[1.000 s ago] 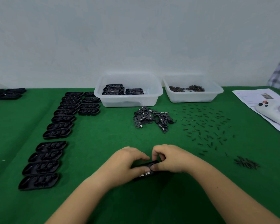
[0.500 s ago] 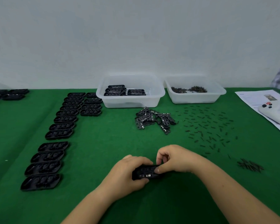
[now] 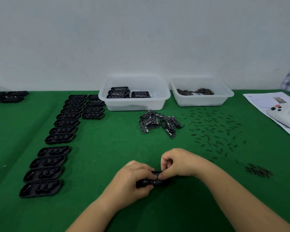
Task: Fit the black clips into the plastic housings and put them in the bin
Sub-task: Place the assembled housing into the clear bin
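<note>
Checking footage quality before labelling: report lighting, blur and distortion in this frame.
Head view: even, soft light, only faint shadows under the hands; wide-angle bending curves the table edge and slants the housing rows; the housing gripped by the left hand and right hand reads dark, its detail lost; slight softness overall.

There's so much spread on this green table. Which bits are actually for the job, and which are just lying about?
For the job: housing held by left hand and right hand; clip pile; empty housings; bin of finished ones.

Lying about: white controller, paper sheet.
</note>
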